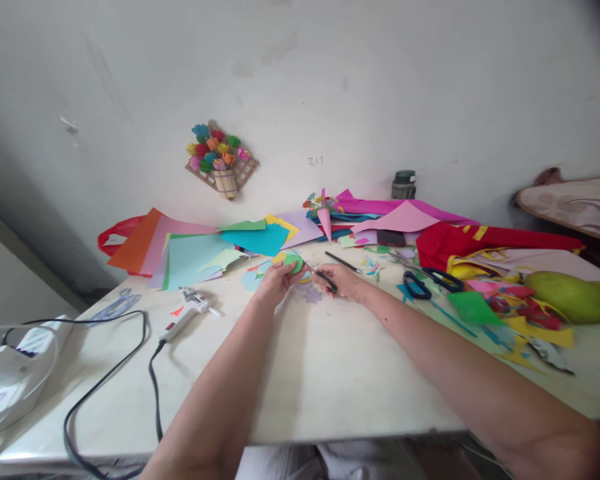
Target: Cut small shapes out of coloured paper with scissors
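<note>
My left hand (279, 283) is closed on a small piece of green paper (293, 262), which looks rounded. My right hand (344, 283) grips a small pair of scissors with black handles (326, 281). The blades point up and left, close against the green paper; whether they are parted is too small to tell. Under and around both hands lie cut paper shapes, among them a pale purple star (312, 295) and light blue pieces (251, 280). A black pen or pencil (342, 261) rests just beyond my right hand.
A white glue gun (183, 320) with a black cord lies at left, near a power strip (30, 360). Coloured paper sheets (195, 257) line the wall. At right are large blue-handled scissors (417, 285), paper scraps (475, 310), red cloth (455, 243) and a green fruit (560, 297).
</note>
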{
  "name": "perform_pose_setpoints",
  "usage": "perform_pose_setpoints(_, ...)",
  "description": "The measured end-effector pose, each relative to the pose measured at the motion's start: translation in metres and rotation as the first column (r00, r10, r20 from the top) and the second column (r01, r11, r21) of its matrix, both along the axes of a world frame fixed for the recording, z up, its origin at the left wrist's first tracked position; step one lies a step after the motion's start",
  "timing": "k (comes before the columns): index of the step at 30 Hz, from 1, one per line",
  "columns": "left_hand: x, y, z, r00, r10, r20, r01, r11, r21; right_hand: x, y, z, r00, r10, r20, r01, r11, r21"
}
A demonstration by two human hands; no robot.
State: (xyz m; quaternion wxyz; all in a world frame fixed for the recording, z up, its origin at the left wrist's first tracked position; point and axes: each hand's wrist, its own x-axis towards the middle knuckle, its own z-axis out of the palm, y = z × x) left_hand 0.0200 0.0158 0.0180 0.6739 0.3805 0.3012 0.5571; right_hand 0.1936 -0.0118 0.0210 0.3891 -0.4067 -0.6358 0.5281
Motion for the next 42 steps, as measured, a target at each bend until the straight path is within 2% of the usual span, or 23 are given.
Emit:
perform_pose_setpoints(5,0.0,0.0,0.0,1.0,-0.006,-0.002,0.006,1.0,0.008,0.0,-0.007,0.009,0.999,0.003,0.04,-0.001,0.999,-0.032)
perform_pose_setpoints(10,0.0,-0.001,0.001,1.0,-0.005,-0.007,0.005,1.0,0.002,0.0,-0.007,0.009,0.999,-0.008,0.038,0.01,0.999,-0.049)
perform_pose_setpoints(23,-0.002,0.002,-0.003,1.0,-0.007,-0.02,0.007,1.0,0.022,0.001,0.014,-0.017,0.997,0.045,-0.062,-0.042,0.998,0.053)
perform_pose_setpoints(30,0.0,0.0,-0.001,0.998,0.053,0.02,-0.053,0.999,0.001,0.001,0.002,-0.006,0.998,0.039,0.054,-0.04,0.999,0.014)
perform_pose_setpoints(42,0.011,-0.001,0.003,0.99,0.11,0.093,-0.101,0.99,-0.095,-0.005,-0.001,-0.005,1.0,0.029,0.011,-0.03,0.997,0.07)
